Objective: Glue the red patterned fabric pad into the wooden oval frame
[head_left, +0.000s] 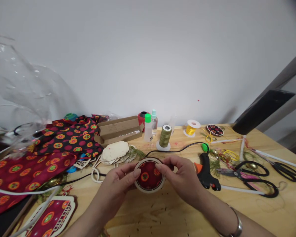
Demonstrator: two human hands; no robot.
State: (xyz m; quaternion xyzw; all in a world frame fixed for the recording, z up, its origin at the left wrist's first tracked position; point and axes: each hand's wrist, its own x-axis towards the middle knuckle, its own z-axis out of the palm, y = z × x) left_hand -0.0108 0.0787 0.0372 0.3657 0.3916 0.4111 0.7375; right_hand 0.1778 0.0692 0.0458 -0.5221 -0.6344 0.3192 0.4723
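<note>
Black glue-gun cord (178,150) apparently runs behind both hands' fingers (130,178) (166,171) gripping a maroon disc (149,179).

1. Light: fairly bright, diffuse; source out of view; wall (128,75) beyond the grip pale grey; far upper-right corner dark.
2. Shadows: soft-edged; one on the wall, left of the black tube (263,110), beyond and right of the grip.
3. Glare: small glints on clear plastic (16,82), far left of the grip; highlight on metal bracelet (239,225), right of and nearer than the grip.
4. Definition: gripped disc (149,177) legible, slightly soft; outer-left items blurrier; wide-angle stretch toward both sides.
</note>
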